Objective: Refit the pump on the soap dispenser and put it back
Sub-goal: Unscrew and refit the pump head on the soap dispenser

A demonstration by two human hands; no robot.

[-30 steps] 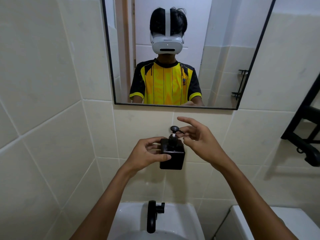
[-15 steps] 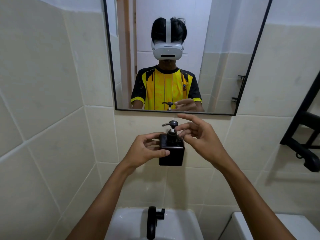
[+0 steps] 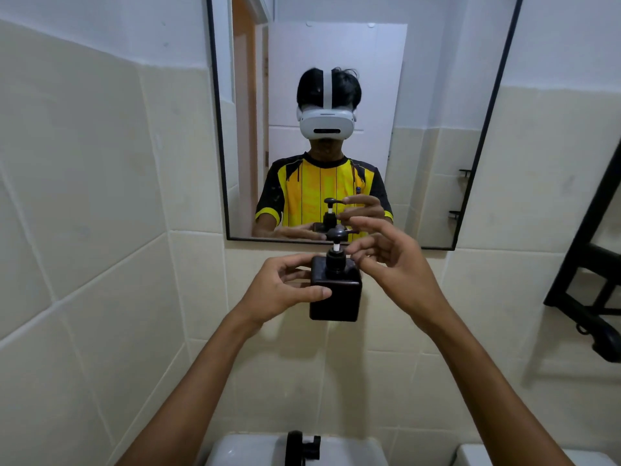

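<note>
A black square soap dispenser [image 3: 336, 297] is held upright in the air in front of the tiled wall, just under the mirror. My left hand [image 3: 282, 290] grips its body from the left, thumb across the front face. The black pump [image 3: 336, 234] with a white stem sits in the bottle's neck, its nozzle pointing right. My right hand [image 3: 396, 264] is at the pump from the right; its thumb and fingertips touch the collar and the nozzle, the other fingers spread. The mirror reflects the same grip.
A black-framed mirror [image 3: 218, 129] hangs on the wall straight ahead. Below are a white basin [image 3: 353, 452] with a black tap [image 3: 297, 449]. A black metal rack [image 3: 591, 290] juts from the wall at right. A white fixture's corner [image 3: 477, 455] shows bottom right.
The pump nozzle has turned under my right fingers, from right to left and back to the right. Both hands and the bottle now sit closer to the mirror's lower edge.
</note>
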